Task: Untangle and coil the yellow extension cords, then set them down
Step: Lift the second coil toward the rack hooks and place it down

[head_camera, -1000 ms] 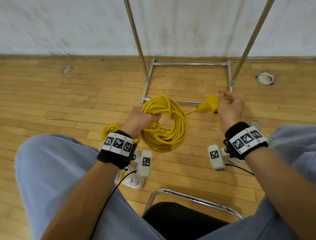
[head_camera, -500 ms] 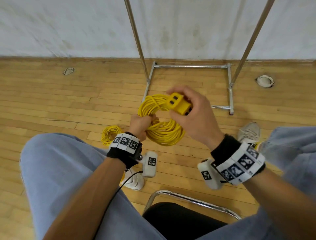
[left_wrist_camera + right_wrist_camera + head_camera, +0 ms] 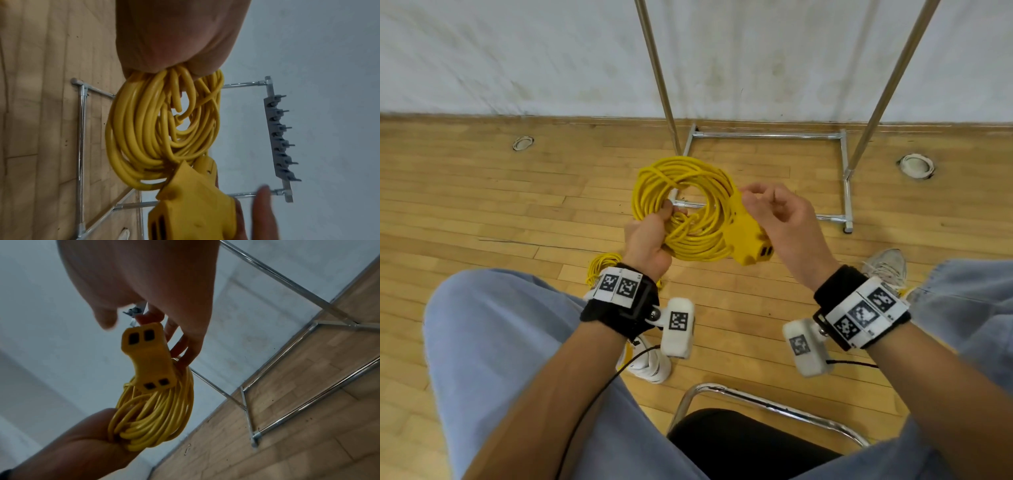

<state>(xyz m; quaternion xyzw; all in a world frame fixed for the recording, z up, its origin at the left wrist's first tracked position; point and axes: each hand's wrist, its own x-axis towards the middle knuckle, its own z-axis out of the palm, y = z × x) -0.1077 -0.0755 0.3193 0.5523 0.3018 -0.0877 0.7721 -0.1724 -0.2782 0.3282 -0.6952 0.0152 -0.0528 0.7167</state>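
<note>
A coiled yellow extension cord (image 3: 681,205) hangs above the floor, and my left hand (image 3: 650,236) grips its loops at the lower left (image 3: 164,78). Its yellow socket block (image 3: 748,241) lies against the right side of the coil (image 3: 150,356). My right hand (image 3: 774,216) is beside the block. The fingers (image 3: 180,347) touch the back of the block and the thumb stands clear of it. A second, smaller yellow coil (image 3: 602,269) lies on the floor behind my left wrist, mostly hidden.
A chrome rack base (image 3: 846,178) stands on the wooden floor just beyond the coil, by the white wall. Its bar of hooks (image 3: 277,138) shows higher up. Round floor fittings (image 3: 523,143) (image 3: 916,165) lie left and right. The chair's rim (image 3: 756,404), my knees and my shoes (image 3: 650,363) are below.
My right hand carried the socket block from the far right over to the coil and lowered it to the coil's right side, and its grip has loosened. The left hand keeps holding the coil.
</note>
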